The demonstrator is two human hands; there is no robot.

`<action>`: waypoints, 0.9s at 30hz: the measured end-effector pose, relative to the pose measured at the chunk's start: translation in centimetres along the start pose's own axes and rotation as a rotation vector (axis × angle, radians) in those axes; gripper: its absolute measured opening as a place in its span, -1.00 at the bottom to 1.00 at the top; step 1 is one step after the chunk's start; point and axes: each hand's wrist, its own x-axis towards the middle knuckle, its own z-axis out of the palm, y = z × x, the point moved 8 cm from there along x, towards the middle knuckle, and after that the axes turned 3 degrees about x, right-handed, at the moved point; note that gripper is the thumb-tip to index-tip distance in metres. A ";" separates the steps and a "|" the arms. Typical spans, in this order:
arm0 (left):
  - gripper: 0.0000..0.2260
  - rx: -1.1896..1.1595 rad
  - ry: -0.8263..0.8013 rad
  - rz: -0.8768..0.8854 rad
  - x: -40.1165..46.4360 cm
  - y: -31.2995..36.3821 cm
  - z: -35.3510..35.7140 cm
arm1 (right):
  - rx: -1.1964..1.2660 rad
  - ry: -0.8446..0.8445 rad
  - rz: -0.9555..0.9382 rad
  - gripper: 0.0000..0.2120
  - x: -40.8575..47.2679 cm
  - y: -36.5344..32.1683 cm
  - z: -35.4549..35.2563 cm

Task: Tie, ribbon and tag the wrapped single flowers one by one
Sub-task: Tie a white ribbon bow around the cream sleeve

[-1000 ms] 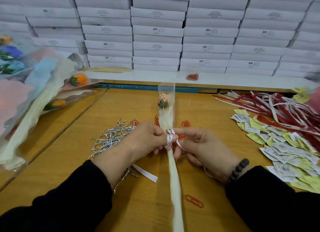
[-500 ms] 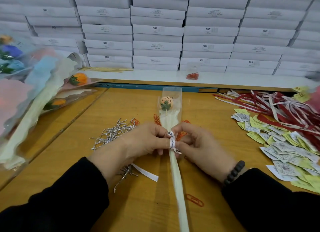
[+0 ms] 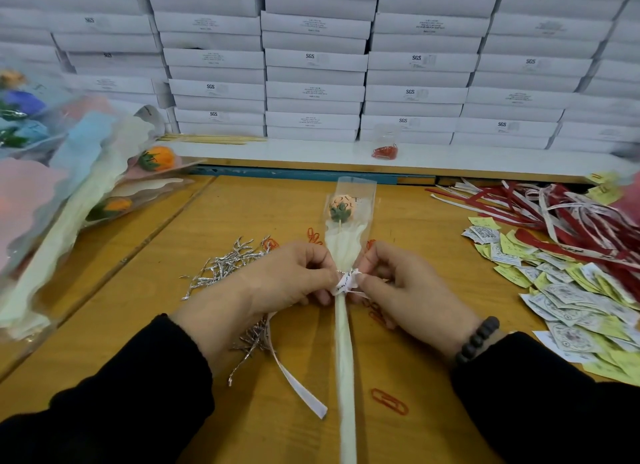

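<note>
I saw a wrapped single flower (image 3: 341,209), peach bud in a clear sleeve with pale cream paper, lying lengthwise on the wooden table, bud pointing away, a white printed ribbon (image 3: 347,280) wound round its stem, one tail trailing left.

I wear black long sleeves (image 3: 145,394) on both my arms. A bracelet of dark round beads (image 3: 476,340) circles my right wrist.

White boxes (image 3: 315,61) marked SGS stacked along the back wall. Wooden sticks (image 3: 211,138) on the white shelf (image 3: 277,152) below, well apart from a small bag of red clips (image 3: 384,151). Wooden counter (image 3: 173,242).
</note>
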 end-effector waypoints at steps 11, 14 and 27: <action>-0.89 -0.037 0.227 -0.024 0.0 -0.4 -1.9 | -0.113 -0.052 0.114 -0.93 -0.4 0.2 -0.6; -0.89 0.017 0.274 -0.033 0.1 -0.6 -2.6 | -0.111 -0.050 0.150 -0.94 -0.3 0.5 -0.9; -0.88 0.227 0.418 -0.025 0.4 -1.3 -4.2 | -0.160 -0.128 0.196 -0.87 -0.5 0.3 -1.4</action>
